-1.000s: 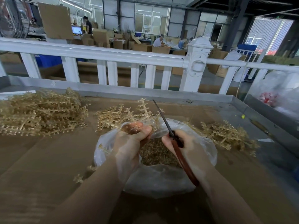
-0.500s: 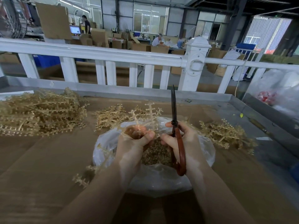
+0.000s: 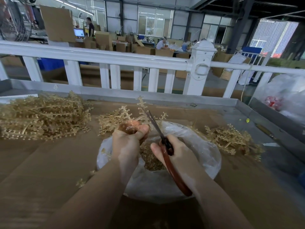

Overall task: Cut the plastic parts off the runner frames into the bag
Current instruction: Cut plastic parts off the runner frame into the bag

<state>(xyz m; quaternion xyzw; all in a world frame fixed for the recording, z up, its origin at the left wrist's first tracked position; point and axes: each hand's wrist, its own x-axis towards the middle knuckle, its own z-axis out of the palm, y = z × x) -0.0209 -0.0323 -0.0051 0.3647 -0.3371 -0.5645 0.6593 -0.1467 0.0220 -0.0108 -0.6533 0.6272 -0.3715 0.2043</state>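
Note:
My left hand (image 3: 128, 142) grips a gold plastic runner frame (image 3: 142, 108) by its stem, its branches standing up above the fist. My right hand (image 3: 175, 154) holds red-handled scissors (image 3: 166, 151), whose blades point up and left against one branch of the frame. Both hands hover over an open clear plastic bag (image 3: 206, 156) lying on the cardboard. Inside the bag lies a heap of small gold cut parts (image 3: 151, 161).
A big pile of gold runner frames (image 3: 42, 118) lies at the left, a smaller pile (image 3: 110, 121) behind the bag, another pile (image 3: 231, 139) at the right. A metal tray wall (image 3: 165, 96) and a white railing (image 3: 115, 57) bound the far side. A clear sack (image 3: 287, 93) stands at the right.
The scissors swung from upright to leaning left, and their blades now meet a branch of the frame. My left hand raised the frame slightly.

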